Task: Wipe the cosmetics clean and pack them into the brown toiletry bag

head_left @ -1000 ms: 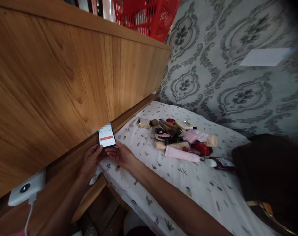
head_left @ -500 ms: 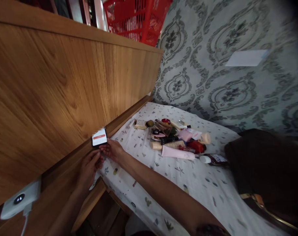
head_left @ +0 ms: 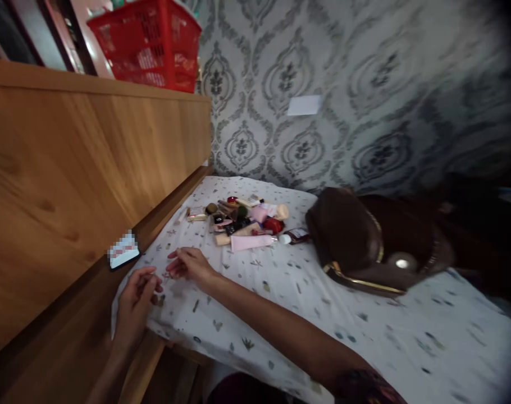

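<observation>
Two hands, the left hand (head_left: 133, 300) and the right hand (head_left: 193, 266), hold nothing, fingers loosely curled and part open. The phone (head_left: 125, 257) seems to lean on the wooden board (head_left: 116, 151) just past the left hand, screen facing out, long side likely going up. It looks light, stiff, slick and breakable; its side edges seem best to grab

The phone (head_left: 124, 253) has a black edge and a bright, pale screen, partly blurred. It seems to lean on the wooden board (head_left: 112, 151). The long pink tube (head_left: 250, 242) lies on the white cloth (head_left: 331, 303), along the near side of a messy makeup heap (head_left: 242, 222).
</observation>
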The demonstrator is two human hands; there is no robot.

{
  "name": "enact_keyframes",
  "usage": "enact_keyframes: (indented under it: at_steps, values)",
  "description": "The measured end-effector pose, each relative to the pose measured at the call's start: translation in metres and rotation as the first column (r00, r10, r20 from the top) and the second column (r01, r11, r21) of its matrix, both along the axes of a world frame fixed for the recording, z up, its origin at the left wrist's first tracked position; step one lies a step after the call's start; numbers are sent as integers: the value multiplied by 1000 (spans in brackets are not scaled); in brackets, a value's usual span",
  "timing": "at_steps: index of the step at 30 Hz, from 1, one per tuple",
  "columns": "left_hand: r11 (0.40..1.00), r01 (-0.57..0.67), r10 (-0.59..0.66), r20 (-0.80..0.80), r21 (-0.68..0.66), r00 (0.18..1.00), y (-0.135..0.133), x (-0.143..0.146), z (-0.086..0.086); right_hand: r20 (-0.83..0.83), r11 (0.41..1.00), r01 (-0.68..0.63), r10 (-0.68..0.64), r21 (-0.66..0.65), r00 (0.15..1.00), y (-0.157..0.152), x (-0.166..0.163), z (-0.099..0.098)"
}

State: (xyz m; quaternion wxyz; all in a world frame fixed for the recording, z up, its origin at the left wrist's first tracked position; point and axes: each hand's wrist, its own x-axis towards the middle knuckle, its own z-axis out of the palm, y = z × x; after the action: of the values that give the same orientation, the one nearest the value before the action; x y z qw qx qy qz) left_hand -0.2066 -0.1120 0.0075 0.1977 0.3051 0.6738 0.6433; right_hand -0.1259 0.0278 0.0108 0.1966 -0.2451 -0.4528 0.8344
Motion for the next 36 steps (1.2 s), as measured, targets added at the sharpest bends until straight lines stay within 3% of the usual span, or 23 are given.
enact_keyframes:
  at_steps: [4, 7, 9, 11, 14, 15, 17, 19, 23, 28, 36]
  values:
    - [987, 156, -158, -181, -24, 971, 28, 29, 7, 3, 936, 120, -128, 331, 992, 24, 96, -9]
    - [966, 244, -258, -433, -90, 864, 61, 51, 9, 41, 824, 230, -292, 518, 955, 43, 168, -15]
    - [952, 281, -289, -675, -125, 679, 90, 64, 11, 47, 702, 302, -431, 645, 901, 55, 207, -18]
    - [940, 302, -277, -871, -158, 406, 120, 76, 11, 42, 552, 334, -558, 764, 829, 67, 235, -20]
    - [925, 271, -281, -959, -266, 19, 164, 87, 6, -6, 284, 305, -724, 909, 690, 88, 255, -24]
    - [917, 258, -296, -953, -303, -67, 176, 89, 3, -26, 201, 275, -761, 940, 648, 96, 257, -26]
    - [907, 237, -317, -935, -348, -158, 196, 89, -2, -38, 91, 194, -817, 977, 575, 111, 256, -31]
    - [910, 219, -318, -931, -353, -178, 212, 84, -6, 4, 67, 106, -863, 992, 505, 125, 253, -38]
    - [912, 219, -300, -929, -345, -215, 235, 66, -5, 89, 98, -1, -906, 995, 414, 141, 247, -55]
    - [908, 233, -286, -921, -349, -266, 250, 49, 2, 55, 34, -55, -889, 998, 454, 145, 249, -71]
    - [930, 154, -290, -923, -334, -252, 267, 43, 3, 50, 33, -44, -870, 999, 491, 144, 253, -71]
